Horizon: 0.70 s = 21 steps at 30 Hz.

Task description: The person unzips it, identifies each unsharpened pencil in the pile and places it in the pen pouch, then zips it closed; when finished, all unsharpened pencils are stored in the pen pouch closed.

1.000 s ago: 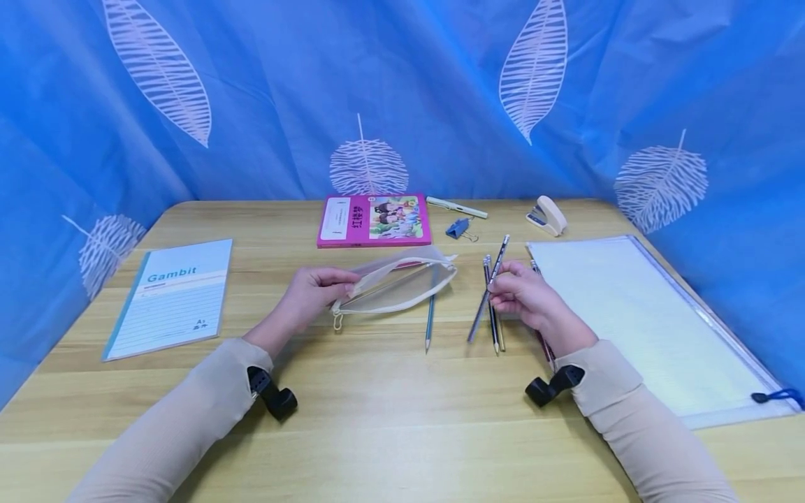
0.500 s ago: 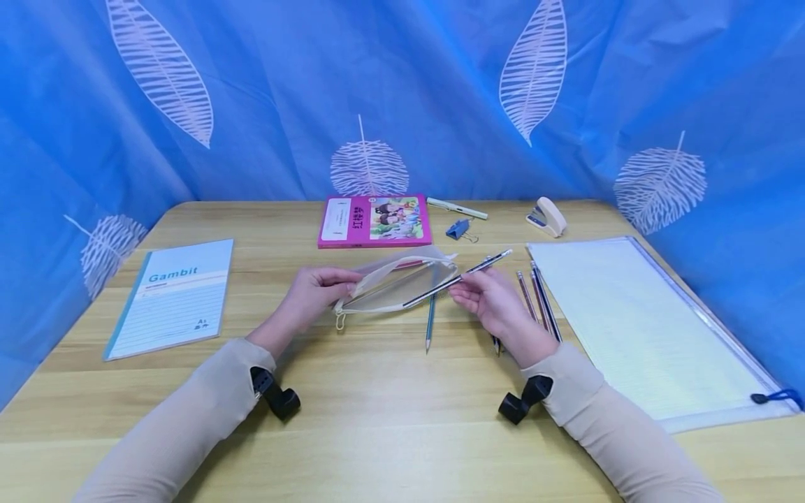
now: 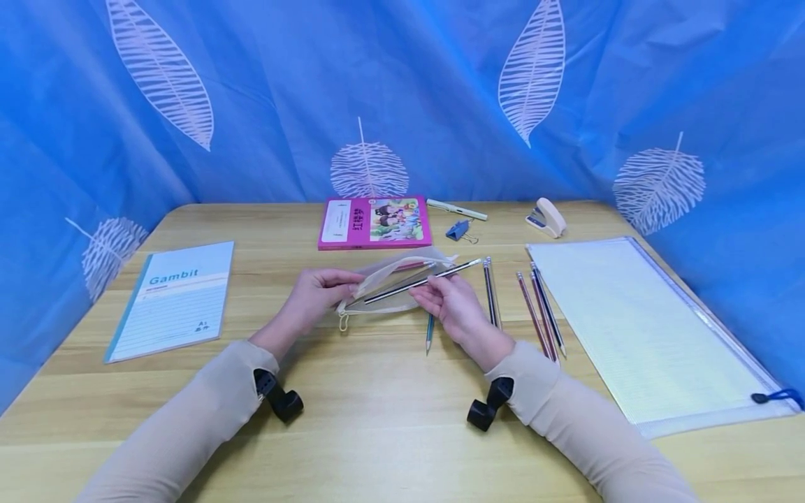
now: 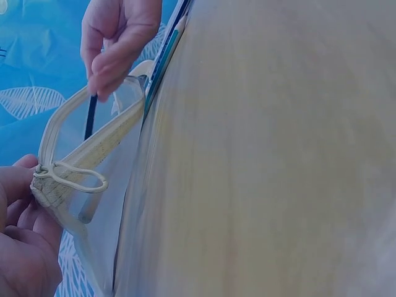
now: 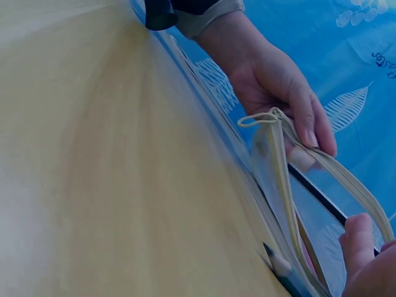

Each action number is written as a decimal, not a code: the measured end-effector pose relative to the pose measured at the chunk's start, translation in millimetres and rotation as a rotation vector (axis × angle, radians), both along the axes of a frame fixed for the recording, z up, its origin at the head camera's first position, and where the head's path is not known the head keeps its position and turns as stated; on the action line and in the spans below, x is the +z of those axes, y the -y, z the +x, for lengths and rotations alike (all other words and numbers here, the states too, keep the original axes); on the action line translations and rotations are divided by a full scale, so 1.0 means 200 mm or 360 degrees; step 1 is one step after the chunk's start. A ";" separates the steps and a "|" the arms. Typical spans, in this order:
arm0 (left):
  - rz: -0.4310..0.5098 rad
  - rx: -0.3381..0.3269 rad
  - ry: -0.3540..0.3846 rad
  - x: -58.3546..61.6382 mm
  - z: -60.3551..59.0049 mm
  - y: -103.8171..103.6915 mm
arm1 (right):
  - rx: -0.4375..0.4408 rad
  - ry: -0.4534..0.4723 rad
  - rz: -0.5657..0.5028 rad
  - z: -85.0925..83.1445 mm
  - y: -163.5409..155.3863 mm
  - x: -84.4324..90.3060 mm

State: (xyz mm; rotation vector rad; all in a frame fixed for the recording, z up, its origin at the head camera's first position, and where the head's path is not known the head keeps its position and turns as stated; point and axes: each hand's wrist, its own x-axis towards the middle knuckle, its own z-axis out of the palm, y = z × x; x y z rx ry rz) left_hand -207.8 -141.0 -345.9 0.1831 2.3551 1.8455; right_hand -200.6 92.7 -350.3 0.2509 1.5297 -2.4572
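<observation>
Two hands meet over the middle of the worktop [image 3: 390,419], and the packing of pencils looks to be underway rather than finished. At about nine o'clock lies a Gambit notebook [image 3: 172,299], flat and well apart from the work. The left hand [image 3: 314,295] pinches the zipper end of a clear mesh pencil pouch [image 3: 393,283], fingers curled on its rim so the mouth gapes; the left wrist view shows the cream zip and its pull loop [image 4: 71,176] just beside those fingers. The right hand [image 3: 449,307] grips a dark striped pencil [image 3: 423,281] near its middle, the tip already inside the pouch mouth and the back end pointing toward two o'clock. A teal pencil [image 3: 430,330] lies on the worktop just below the pouch, and several more loose pencils [image 3: 534,307] lie at three o'clock, so I judge most of the work remains. At twelve o'clock rest a pink book [image 3: 374,222], a pen [image 3: 455,208], a binder clip [image 3: 459,228] and a stapler [image 3: 547,215]; a large zip folder [image 3: 654,328] lies at the right.
</observation>
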 end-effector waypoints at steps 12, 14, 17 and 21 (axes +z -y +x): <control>-0.0008 0.0022 -0.0012 0.01 0.01 -0.05 | 0.0060 0.0065 0.0025 -0.01 0.12 -0.02; -0.0009 0.0027 -0.0020 0.01 0.01 -0.05 | 0.0072 0.0073 0.0034 -0.02 0.13 -0.02; -0.0004 0.0036 -0.0023 0.00 0.01 -0.05 | 0.0082 0.0074 0.0067 -0.02 0.13 -0.02; 0.0024 0.0030 -0.0014 0.00 0.01 -0.05 | 0.0090 0.0081 0.0126 -0.03 0.13 -0.03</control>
